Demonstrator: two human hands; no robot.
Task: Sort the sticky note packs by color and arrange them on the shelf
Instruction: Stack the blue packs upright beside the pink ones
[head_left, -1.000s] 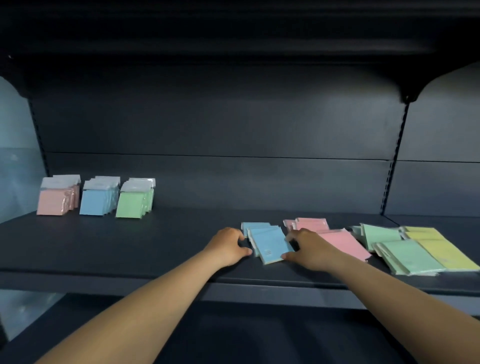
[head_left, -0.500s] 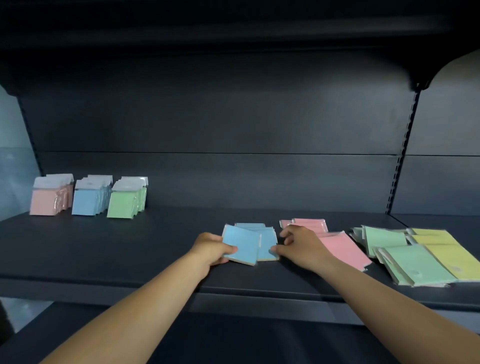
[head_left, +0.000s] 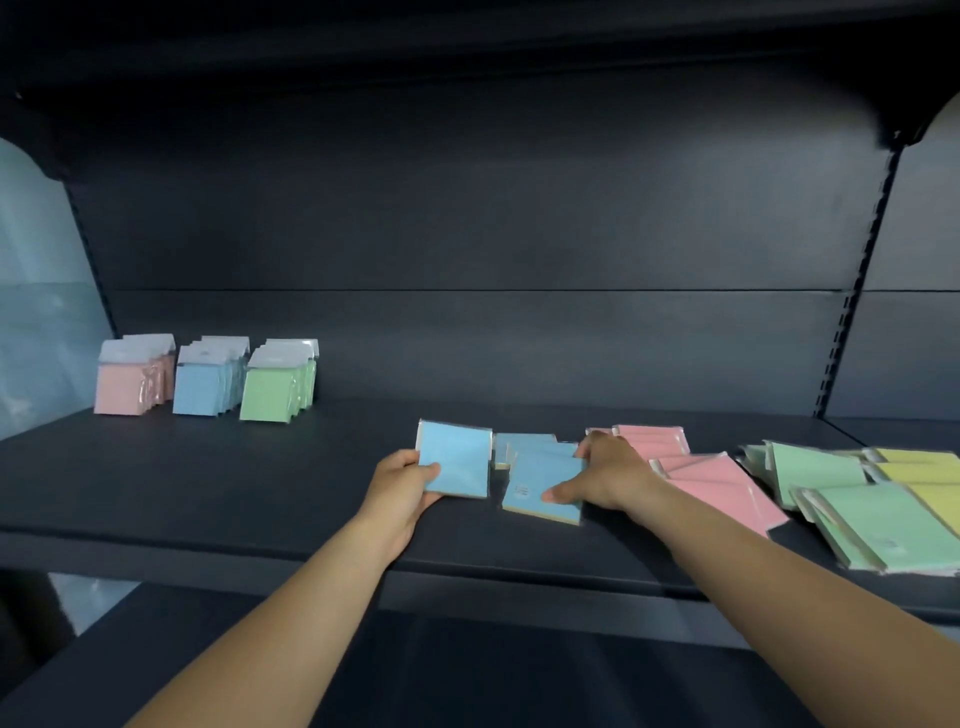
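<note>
My left hand (head_left: 404, 486) grips a blue sticky note pack (head_left: 460, 464), tilted up off the dark shelf (head_left: 208, 483). My right hand (head_left: 605, 478) pinches the top pack of the loose blue pile (head_left: 540, 486), thumb on its face. To the right lie loose pink packs (head_left: 717, 483), green packs (head_left: 883, 525) and yellow packs (head_left: 924, 470). At the far left stand upright sorted rows: pink (head_left: 127, 387), blue (head_left: 205, 387) and green (head_left: 275, 389).
The shelf's back panel (head_left: 467, 343) rises behind the packs. An upper shelf (head_left: 467, 47) overhangs the space. A slotted upright (head_left: 852, 332) divides the bay at right. A lower shelf (head_left: 467, 675) lies beneath my arms.
My left hand has lifted one blue pack off the pile and drawn it left and upward. My right hand shifted onto the pile's top pack. The camera moved closer.
</note>
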